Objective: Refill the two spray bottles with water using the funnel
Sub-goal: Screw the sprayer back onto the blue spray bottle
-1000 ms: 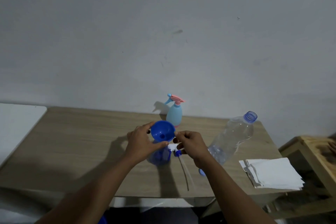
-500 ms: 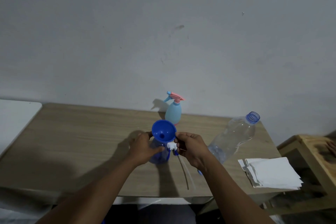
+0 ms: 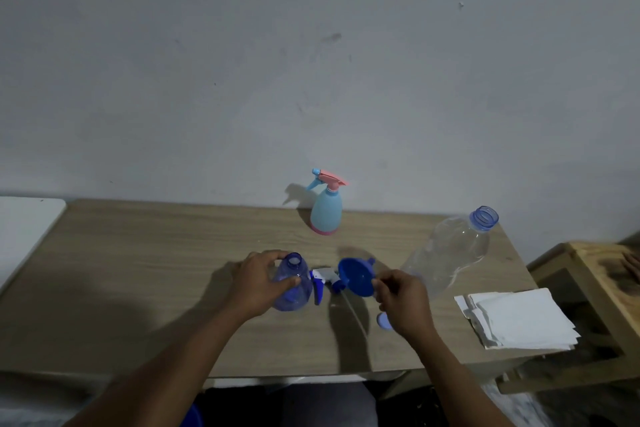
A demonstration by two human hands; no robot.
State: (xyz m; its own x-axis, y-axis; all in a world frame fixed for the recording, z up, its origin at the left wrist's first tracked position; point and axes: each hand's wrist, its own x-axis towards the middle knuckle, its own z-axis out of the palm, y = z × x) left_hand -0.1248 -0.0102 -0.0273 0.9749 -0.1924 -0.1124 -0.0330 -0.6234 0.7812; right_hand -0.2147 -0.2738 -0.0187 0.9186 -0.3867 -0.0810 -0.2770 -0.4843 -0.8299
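Observation:
My left hand grips the blue spray bottle, which stands with its neck uncovered. My right hand holds the blue funnel by its rim, tilted, just right of that bottle. The bottle's white and blue spray head with its dip tube lies on the table between bottle and funnel. A light blue spray bottle with a pink trigger stands at the back near the wall. The clear water bottle stands uncapped to the right; its pale blue cap lies under my right wrist.
The wooden table carries a stack of white paper napkins at its right front corner. A wooden stool stands right of the table, a white surface to the left.
My right hand has lifted the funnel out of the blue spray bottle's neck and carried it to the right. The left hand still holds the bottle.

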